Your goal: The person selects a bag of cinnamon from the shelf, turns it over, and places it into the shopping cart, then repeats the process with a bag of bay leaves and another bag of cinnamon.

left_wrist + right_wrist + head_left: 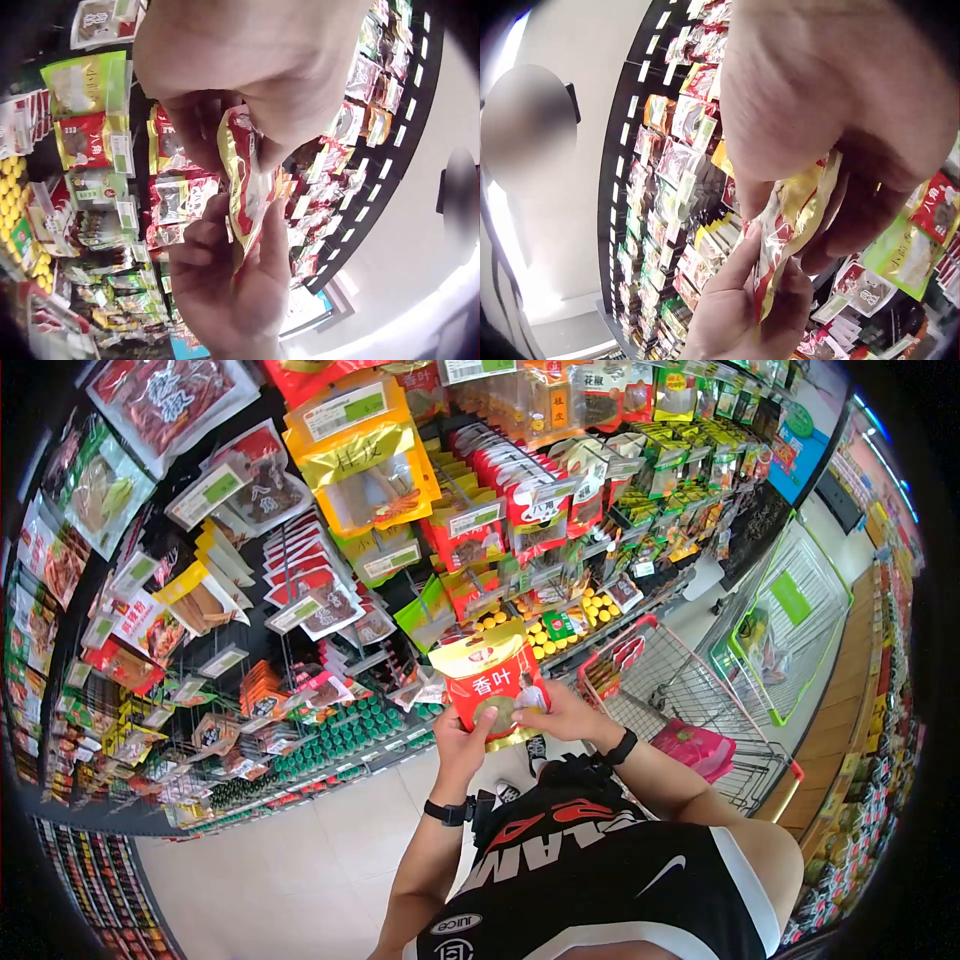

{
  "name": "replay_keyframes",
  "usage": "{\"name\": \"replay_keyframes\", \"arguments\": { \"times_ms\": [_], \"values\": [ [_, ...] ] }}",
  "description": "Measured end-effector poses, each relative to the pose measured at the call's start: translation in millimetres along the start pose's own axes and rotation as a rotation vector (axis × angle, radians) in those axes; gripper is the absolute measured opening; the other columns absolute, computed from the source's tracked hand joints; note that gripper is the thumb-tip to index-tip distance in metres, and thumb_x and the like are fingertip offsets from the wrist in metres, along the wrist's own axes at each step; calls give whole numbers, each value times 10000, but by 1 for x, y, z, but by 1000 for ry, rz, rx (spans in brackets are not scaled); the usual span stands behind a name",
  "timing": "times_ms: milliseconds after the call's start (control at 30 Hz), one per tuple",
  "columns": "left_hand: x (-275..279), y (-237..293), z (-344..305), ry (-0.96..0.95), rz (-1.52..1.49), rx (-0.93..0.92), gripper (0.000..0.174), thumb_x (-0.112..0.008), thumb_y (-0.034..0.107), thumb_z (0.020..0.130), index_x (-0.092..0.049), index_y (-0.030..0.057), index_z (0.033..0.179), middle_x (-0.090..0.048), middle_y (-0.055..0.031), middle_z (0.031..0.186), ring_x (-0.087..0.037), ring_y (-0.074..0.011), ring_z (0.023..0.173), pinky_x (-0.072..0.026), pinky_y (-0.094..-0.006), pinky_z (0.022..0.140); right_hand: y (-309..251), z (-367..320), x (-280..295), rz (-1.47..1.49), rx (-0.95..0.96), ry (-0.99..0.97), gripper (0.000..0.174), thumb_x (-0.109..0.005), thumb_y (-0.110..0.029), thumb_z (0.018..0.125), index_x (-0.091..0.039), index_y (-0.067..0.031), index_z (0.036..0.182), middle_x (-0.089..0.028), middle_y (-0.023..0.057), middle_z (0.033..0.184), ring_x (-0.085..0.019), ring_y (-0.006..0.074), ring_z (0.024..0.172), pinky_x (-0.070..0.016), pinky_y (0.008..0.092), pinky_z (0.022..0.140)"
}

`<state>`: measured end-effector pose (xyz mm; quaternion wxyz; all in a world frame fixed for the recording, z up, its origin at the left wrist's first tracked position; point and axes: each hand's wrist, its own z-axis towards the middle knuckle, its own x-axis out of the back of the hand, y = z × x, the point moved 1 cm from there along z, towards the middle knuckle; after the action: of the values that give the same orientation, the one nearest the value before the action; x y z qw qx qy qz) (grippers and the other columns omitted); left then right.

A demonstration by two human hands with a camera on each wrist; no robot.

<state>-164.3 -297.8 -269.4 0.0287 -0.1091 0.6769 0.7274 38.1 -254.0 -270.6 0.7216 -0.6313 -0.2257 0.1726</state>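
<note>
A red and gold packet of bay leaves is held upright in front of the chest, its printed front turned toward the head camera. My left hand grips its lower left side, thumb across the front and fingers behind. On the lower right side, my right hand pinches it the same way. Seen edge-on in the left wrist view, the packet runs between both hands. The right wrist view shows the packet slightly creased between thumbs and fingers.
Hanging spice packets fill the rack ahead, with yellow-capped jars and green-capped bottles lower down. At the right stands a wire shopping cart holding a pink bag. Beyond it is a green-trimmed cart.
</note>
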Motion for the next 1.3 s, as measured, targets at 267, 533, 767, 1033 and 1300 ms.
{"name": "replay_keyframes", "arguments": {
  "times_ms": [267, 533, 767, 1033, 1300],
  "values": [
    [-25, 46, 70, -209, 124, -88, 304, -781, 65, 901, -670, -13, 1173, -734, -69, 1127, -677, -113, 988, -549, -301, 888, -21, 12, 46, 368, -48, 63, 329, -650, -109, 1020, -583, -50, 1336, -676, -7, 1114, -616, 53, 1008, -547, 255, 820],
    [-49, 128, 162, -222, 366, -448, 418, -739, 88, 917, -561, 27, 1290, -670, -105, 1161, -658, -166, 984, -539, -323, 877, -58, 72, 120, 281, 183, 366, 254, -634, -101, 1028, -626, -11, 1265, -684, 5, 1158, -612, 78, 1068, -494, 281, 956],
    [-89, 226, 229, -167, 416, -809, 483, -728, 97, 889, -549, 40, 1334, -387, -174, 1556, -594, -234, 1185, -524, -365, 936, -80, 120, 171, 124, 309, 366, 318, -621, -104, 1032, -592, 10, 1327, -698, 40, 1189, -624, 96, 1099, -493, 289, 983],
    [-100, 264, 252, -189, 396, -949, 534, -746, 127, 838, -561, 31, 1330, -416, -184, 1549, -571, -246, 1249, -487, -366, 968, -102, 164, 178, 139, 325, 306, 336, -618, -135, 1040, -587, -20, 1354, -682, 19, 1155, -623, 62, 1028, -527, 253, 876],
    [-112, 286, 255, -151, 448, -1017, 692, -723, 113, 822, -476, 11, 1461, -439, -183, 1552, -581, -264, 1261, -496, -375, 975, -126, 202, 179, 152, 419, 215, 330, -623, -137, 1036, -584, -28, 1346, -681, 13, 1128, -630, 46, 940, -539, 214, 713]
  ]
}}
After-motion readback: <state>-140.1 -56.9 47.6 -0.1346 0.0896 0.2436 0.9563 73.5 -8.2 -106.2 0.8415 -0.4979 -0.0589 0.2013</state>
